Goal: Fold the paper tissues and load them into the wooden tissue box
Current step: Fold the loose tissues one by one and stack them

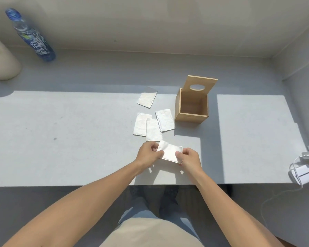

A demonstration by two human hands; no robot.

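Observation:
A white folded tissue (169, 151) is held just above the table near its front edge, pinched at its left end by my left hand (149, 152) and at its right end by my right hand (189, 157). Beyond it lie three folded tissues close together (153, 129), two of them overlapping. A further folded tissue (147, 99) lies apart, farther back. The wooden tissue box (191, 116) stands to the right of them. Its inside looks bare, and its lid (200, 85) with an oval hole is tipped up at the back.
A blue-capped plastic bottle (31, 37) and a cream cylinder (1, 57) stand at the far left by the wall. White chargers with cables (303, 171) lie at the table's right edge. The grey table (70, 139) ends just before my legs.

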